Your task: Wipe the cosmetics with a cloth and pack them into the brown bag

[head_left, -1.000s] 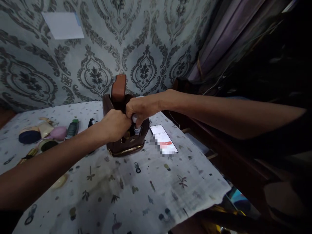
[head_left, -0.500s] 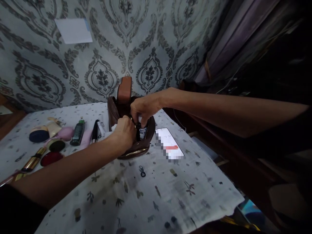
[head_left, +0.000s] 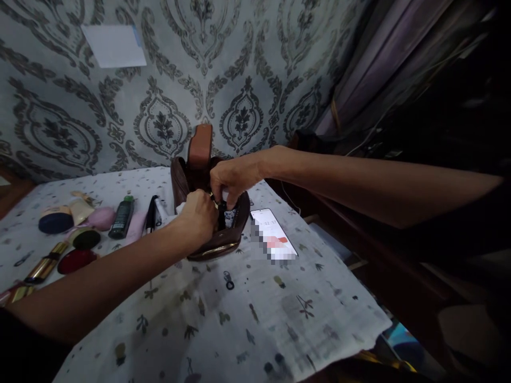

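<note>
Your left hand (head_left: 199, 213) and right hand (head_left: 231, 178) sit close together at the mouth of the open brown bag (head_left: 229, 236), fingers curled; what either grip grasps, if anything, cannot be told. The bag stands on the cloth-covered tabletop (head_left: 223, 324). Phone (head_left: 273, 229) just beside it, right; green bottle (head_left: 122, 218) left.

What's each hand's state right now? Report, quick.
Left hand: curled at the brown bag's opening; anything held can't be told.
Right hand: fingers bent into the bag; grip can't be told.
</note>
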The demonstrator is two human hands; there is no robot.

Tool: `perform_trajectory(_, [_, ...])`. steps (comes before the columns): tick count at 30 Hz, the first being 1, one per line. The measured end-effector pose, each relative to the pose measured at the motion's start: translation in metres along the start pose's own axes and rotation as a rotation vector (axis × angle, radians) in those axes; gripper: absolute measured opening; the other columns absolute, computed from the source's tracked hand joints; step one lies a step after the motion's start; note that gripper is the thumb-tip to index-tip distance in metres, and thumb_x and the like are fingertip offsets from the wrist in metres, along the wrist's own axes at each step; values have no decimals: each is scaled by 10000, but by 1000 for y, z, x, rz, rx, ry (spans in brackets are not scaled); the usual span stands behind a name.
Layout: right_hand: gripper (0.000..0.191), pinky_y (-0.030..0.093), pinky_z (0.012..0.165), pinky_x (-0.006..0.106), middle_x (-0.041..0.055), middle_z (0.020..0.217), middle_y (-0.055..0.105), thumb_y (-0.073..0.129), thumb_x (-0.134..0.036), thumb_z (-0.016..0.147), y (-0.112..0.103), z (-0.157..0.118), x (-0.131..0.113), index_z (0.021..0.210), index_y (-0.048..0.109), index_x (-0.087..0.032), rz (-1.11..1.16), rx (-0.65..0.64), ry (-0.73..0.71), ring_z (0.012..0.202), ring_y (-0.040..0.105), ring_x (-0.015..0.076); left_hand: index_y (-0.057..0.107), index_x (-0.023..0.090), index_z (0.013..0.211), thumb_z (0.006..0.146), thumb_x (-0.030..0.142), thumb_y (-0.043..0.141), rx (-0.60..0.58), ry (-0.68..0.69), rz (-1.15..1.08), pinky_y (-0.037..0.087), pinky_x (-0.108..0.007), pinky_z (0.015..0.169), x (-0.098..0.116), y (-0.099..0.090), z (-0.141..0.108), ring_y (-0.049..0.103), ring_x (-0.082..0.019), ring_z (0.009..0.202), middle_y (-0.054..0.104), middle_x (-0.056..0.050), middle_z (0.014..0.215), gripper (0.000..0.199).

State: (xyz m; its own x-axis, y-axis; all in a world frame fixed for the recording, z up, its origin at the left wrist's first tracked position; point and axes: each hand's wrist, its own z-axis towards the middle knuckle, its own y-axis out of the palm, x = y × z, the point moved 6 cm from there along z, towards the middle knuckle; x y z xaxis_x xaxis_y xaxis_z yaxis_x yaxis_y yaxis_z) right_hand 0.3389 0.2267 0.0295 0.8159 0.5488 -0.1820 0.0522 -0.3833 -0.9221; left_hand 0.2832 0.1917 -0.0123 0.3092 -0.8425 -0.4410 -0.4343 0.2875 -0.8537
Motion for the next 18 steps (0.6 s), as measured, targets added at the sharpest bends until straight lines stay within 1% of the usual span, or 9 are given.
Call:
perform_trajectory(3, [255, 393, 610, 213, -42, 644, 681, 792, -110, 663, -1, 1, -3, 913, 792, -159, -31, -28, 12, 606, 559, 92, 768, 130, 961, 798, 96, 623, -17, -9, -27, 440, -332, 709, 0, 1, 0, 679, -306, 972, 756, -181, 996, 221])
perform_trajectory(6, [254, 384, 621, 211, -40, 674, 691, 791, -124, 672, -2, 0, -6, 925, 789, -148, -82, -22, 43, 625, 563, 92, 766, 121, 974, 797, 94, 630, -30, -10, -39, 448, -339, 731, 0, 3, 1, 675, -318, 1003, 751, -189, 1011, 225])
perform_trajectory(10, [246, 402, 708, 218, -12, 787, 724, 780, -106, 693, 3, -4, -14, 937, 785, -134, -117, 8, 24, 749, 610, 116, 761, 128, 979, 808, 96, 619, -24, -8, -27, 454, -340, 740, -1, 3, 1, 683, -312, 991, 755, -182, 995, 224])
perform_trajectory(12, [247, 411, 748, 226, 20, 855, 730, 775, -112, 711, 8, -6, -17, 958, 780, -122, -125, 27, 8, 818, 620, 136, 758, 131, 980, 812, 104, 617, -35, -3, -8, 454, -336, 737, 0, 3, 1, 688, -304, 980, 757, -177, 990, 222])
perform_trajectory(14, [240, 417, 762, 241, 51, 892, 726, 768, -126, 730, 14, -8, -19, 969, 778, -114, -139, 42, 7, 848, 617, 156, 756, 142, 985, 810, 118, 617, -38, 1, 17, 455, -334, 733, 0, 3, 1, 687, -300, 980, 760, -168, 995, 224])
perform_trajectory(16, [212, 418, 763, 257, 68, 896, 718, 765, -132, 738, 19, -10, -20, 948, 778, -111, -156, 63, 20, 854, 610, 172, 756, 158, 986, 809, 124, 610, -17, 14, 23, 458, -333, 731, 0, 4, 1, 687, -297, 976, 763, -160, 993, 232])
perform_trajectory(18, [169, 418, 771, 272, 77, 899, 709, 761, -123, 739, 21, -13, -21, 907, 775, -113, -177, 80, 30, 873, 604, 186, 758, 151, 968, 797, 107, 604, 70, 50, -51, 462, -338, 729, -2, 0, -1, 692, -300, 949, 764, -168, 963, 234])
